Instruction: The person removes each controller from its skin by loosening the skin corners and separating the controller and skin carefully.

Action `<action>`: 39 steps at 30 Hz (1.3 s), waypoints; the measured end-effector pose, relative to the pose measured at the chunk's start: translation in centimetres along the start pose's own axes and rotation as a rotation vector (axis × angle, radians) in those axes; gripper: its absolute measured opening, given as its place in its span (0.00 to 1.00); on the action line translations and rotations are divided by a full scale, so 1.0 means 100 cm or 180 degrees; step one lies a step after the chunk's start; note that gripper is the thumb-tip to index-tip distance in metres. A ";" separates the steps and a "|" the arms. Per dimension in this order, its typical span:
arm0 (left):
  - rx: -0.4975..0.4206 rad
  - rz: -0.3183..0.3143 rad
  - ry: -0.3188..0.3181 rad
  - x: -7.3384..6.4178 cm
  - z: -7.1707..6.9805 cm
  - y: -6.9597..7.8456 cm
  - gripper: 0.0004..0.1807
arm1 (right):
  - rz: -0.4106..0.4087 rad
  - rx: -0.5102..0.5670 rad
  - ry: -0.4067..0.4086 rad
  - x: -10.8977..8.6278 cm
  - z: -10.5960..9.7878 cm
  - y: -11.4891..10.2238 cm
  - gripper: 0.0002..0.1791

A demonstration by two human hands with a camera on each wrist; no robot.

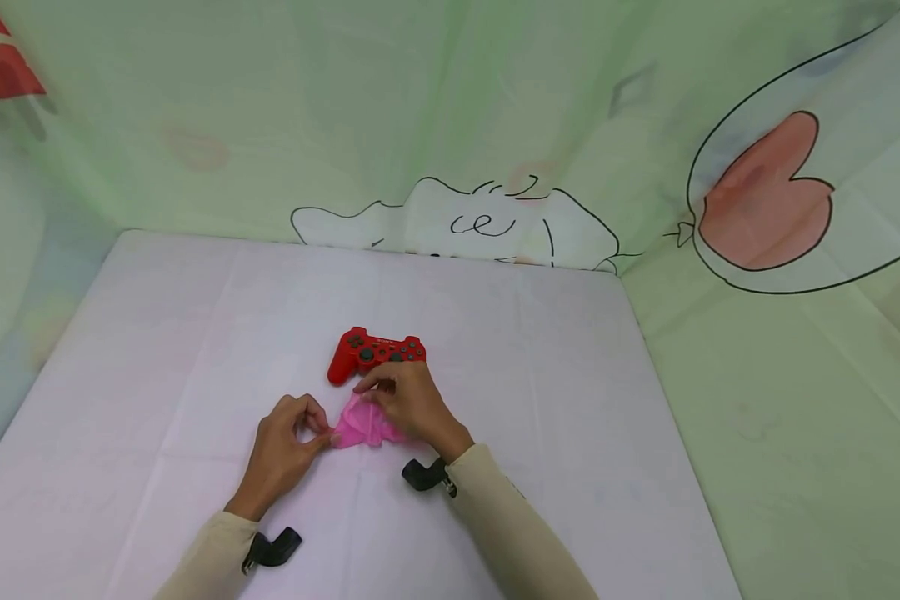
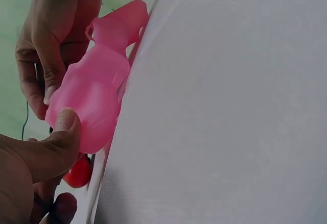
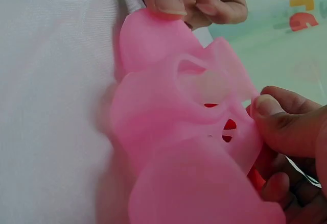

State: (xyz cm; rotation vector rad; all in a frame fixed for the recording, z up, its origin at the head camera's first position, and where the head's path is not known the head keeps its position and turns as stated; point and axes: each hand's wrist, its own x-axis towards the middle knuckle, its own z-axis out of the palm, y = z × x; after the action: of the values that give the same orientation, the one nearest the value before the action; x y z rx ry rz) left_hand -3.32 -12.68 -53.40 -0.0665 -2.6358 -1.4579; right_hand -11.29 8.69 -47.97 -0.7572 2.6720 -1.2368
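A soft pink silicone controller cover (image 1: 362,423) with cut-out holes is held between both hands, just above the white table. My left hand (image 1: 279,450) pinches its left end between thumb and fingers. With thumb and fingertips, my right hand (image 1: 416,404) pinches its upper edge. In the right wrist view the cover (image 3: 153,101) looks limp and bent, its openings facing up. The left wrist view shows the left thumb pressed on one rounded end of the cover (image 2: 94,96). Just beyond lies a red game controller (image 1: 341,362), partly hidden by the right hand.
A white cloth covers the table (image 1: 555,400). Green printed curtains (image 1: 390,100) stand along the back and sides. A black wrist camera mount sits on each beige sleeve (image 1: 517,517).
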 end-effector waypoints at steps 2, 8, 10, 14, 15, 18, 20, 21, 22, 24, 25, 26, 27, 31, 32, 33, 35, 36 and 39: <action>-0.0033 -0.0058 0.0042 -0.004 -0.001 0.001 0.19 | 0.0027 -0.0006 0.0037 0.001 0.001 0.000 0.08; -0.0062 -0.0122 0.0145 -0.011 0.000 0.003 0.20 | 0.0163 0.0089 0.0198 0.001 0.001 0.002 0.08; -0.0052 -0.0138 0.0159 -0.013 0.000 0.003 0.20 | 0.0205 0.0134 0.0198 0.000 0.000 0.003 0.09; -0.0043 -0.0104 0.0131 -0.014 -0.002 0.004 0.20 | 0.0164 0.0093 0.0216 -0.002 -0.002 0.004 0.10; -0.0023 -0.0080 0.0117 -0.013 -0.002 0.004 0.20 | 0.0131 0.0080 0.0249 -0.003 -0.003 0.005 0.10; 0.0051 0.0001 0.0096 -0.012 -0.005 0.005 0.20 | 0.0051 0.0100 0.0466 -0.010 -0.007 0.007 0.11; 0.0114 0.0047 0.0103 -0.009 -0.007 0.007 0.19 | 0.0030 0.0181 0.0639 -0.016 -0.013 0.009 0.12; 0.0135 0.0062 0.0105 -0.008 -0.009 0.009 0.19 | 0.0042 0.0241 0.0730 -0.020 -0.016 0.010 0.12; 0.0139 0.0072 0.0110 -0.005 -0.010 0.010 0.19 | 0.0052 0.0289 0.0832 -0.023 -0.020 0.012 0.12; 0.0164 0.0098 0.0104 0.001 -0.012 0.014 0.18 | 0.0087 0.0357 0.1032 -0.031 -0.026 0.016 0.13; 0.0171 0.0107 0.0091 0.004 -0.013 0.017 0.18 | 0.0104 0.0390 0.1138 -0.035 -0.029 0.018 0.13; 0.0178 0.0122 0.0075 0.008 -0.014 0.019 0.17 | 0.0130 0.0417 0.1237 -0.040 -0.032 0.020 0.13; 0.0171 0.0135 0.0050 0.012 -0.014 0.022 0.17 | 0.0183 0.0442 0.1333 -0.045 -0.034 0.021 0.13; 0.0083 0.0190 -0.0084 0.030 -0.010 0.036 0.16 | 0.0483 0.0509 0.1621 -0.064 -0.034 0.027 0.11; 0.0050 0.0217 -0.0122 0.034 -0.008 0.039 0.15 | 0.0583 0.0520 0.1655 -0.069 -0.033 0.027 0.10; 0.0020 0.0240 -0.0167 0.039 -0.006 0.043 0.15 | 0.0685 0.0538 0.1677 -0.073 -0.031 0.028 0.10; 0.0008 0.0299 -0.0247 0.046 0.002 0.050 0.15 | 0.0888 0.0548 0.1677 -0.081 -0.026 0.029 0.11; 0.0029 0.0354 -0.0283 0.050 0.006 0.052 0.14 | 0.0976 0.0558 0.1659 -0.085 -0.023 0.029 0.11; 0.0146 0.0494 -0.0367 0.058 0.021 0.057 0.15 | 0.1193 0.0619 0.1547 -0.093 -0.013 0.030 0.12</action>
State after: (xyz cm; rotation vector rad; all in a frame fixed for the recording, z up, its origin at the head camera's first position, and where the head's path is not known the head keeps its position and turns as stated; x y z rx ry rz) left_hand -8.67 -7.97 -48.94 -0.3525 -2.6826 -1.3822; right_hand -4.72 15.66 -50.36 0.0903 2.7887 -1.7003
